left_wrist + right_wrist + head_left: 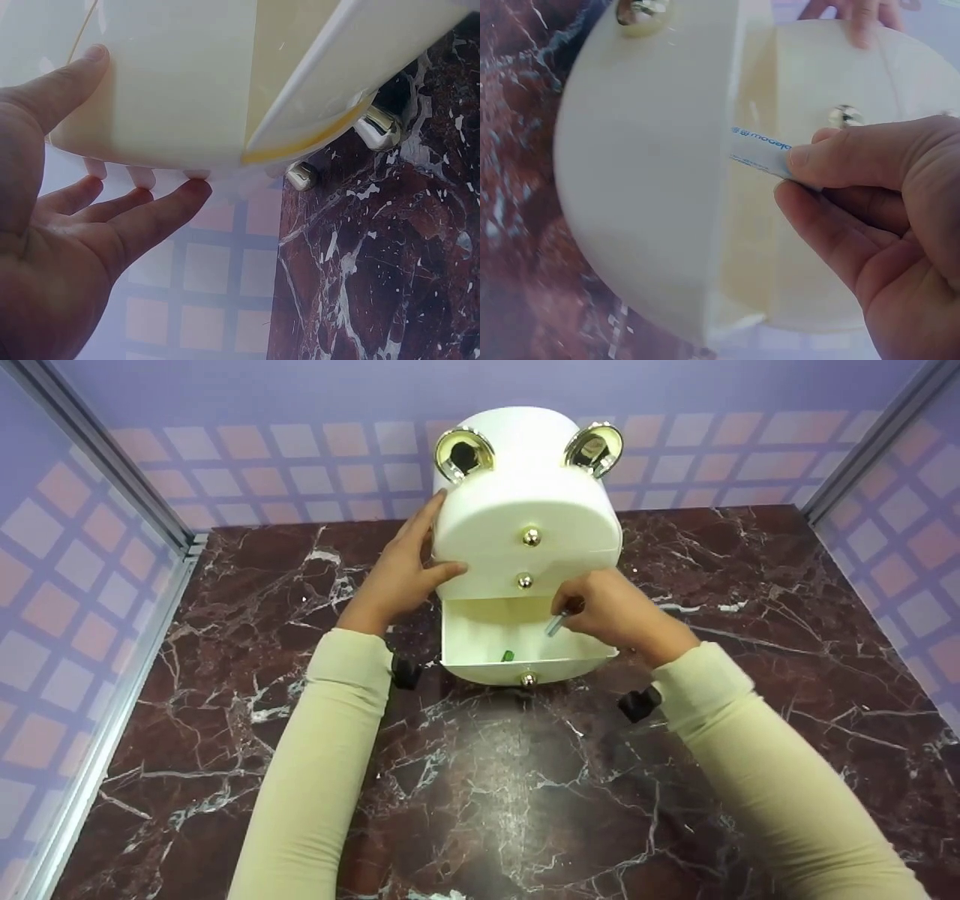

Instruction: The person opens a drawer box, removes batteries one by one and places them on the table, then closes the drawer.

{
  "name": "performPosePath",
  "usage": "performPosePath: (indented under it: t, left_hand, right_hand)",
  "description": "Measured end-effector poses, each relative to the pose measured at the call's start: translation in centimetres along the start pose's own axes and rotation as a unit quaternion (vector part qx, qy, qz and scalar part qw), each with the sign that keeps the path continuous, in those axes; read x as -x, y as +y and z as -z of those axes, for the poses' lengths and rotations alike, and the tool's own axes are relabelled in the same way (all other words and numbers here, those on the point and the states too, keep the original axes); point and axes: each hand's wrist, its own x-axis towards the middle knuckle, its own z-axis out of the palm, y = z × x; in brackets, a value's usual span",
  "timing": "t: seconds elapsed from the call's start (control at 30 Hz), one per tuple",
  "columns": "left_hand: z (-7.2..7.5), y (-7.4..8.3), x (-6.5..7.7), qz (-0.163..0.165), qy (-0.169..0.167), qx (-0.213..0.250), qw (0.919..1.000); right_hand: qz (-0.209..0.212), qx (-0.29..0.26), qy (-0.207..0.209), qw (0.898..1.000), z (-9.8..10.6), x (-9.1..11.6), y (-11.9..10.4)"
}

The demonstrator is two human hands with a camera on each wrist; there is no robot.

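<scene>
A white rounded chest of drawers (487, 525) stands near the back wall, its bottom drawer (480, 664) pulled out. My left hand (401, 574) rests on the chest's left side, thumb on the front face and fingers along the side, fairly straight in the left wrist view. Between thumb and fingers, my right hand (611, 611) pinches a small whitish packet (757, 150) with blue lettering, just over the drawer. What the packet contains cannot be seen. A small green object (508, 655) lies inside the drawer near its front; its kind is unclear.
Two gold ear-like ornaments (463, 454) top the chest. Round gold knobs (531, 537) sit on the drawer fronts. Dark red marbled table (480, 795) lies below, with patterned purple panels (300, 457) behind and at both sides.
</scene>
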Motion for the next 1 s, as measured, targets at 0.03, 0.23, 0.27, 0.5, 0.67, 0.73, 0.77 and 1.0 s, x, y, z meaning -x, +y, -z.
performPosePath:
  t: [0.03, 0.23, 0.27, 0.5, 0.67, 0.73, 0.77, 1.0]
  left_hand:
    - [0.0, 0.0, 0.0, 0.000, 0.000, 0.000, 1.0000]
    - [0.0, 0.0, 0.0, -0.005, -0.005, 0.008, 0.9999]
    - [0.0, 0.0, 0.0, -0.005, -0.006, 0.008, 0.9999]
    - [0.0, 0.0, 0.1, 0.000, -0.005, 0.005, 1.0000]
    - [0.0, 0.0, 0.2, 0.001, -0.008, 0.015, 0.9998]
    - [0.0, 0.0, 0.2, 0.000, -0.009, 0.018, 0.9998]
    - [0.0, 0.0, 0.2, -0.002, -0.008, 0.017, 0.9998]
    - [-0.1, -0.1, 0.2, -0.010, -0.009, 0.022, 0.9997]
  right_hand:
    - [0.003, 0.004, 0.005, 1.000, 0.3, 0.2, 0.0]
    - [-0.001, 0.049, 0.027, 0.998, 2.2, 1.5, -0.1]
    - [-0.005, 0.052, 0.028, 0.998, 2.5, 1.8, -0.1]
    - [0.028, 0.072, 0.052, 0.996, 3.9, 3.2, 0.7]
    - [0.057, 0.082, 0.073, 0.992, 3.9, 4.2, 1.6]
    - [0.057, 0.087, 0.079, 0.991, 3.9, 4.6, 1.9]
    - [0.057, 0.090, 0.081, 0.991, 3.8, 4.8, 2.1]
    - [0.041, 0.097, 0.079, 0.991, 3.1, 5.7, 3.3]
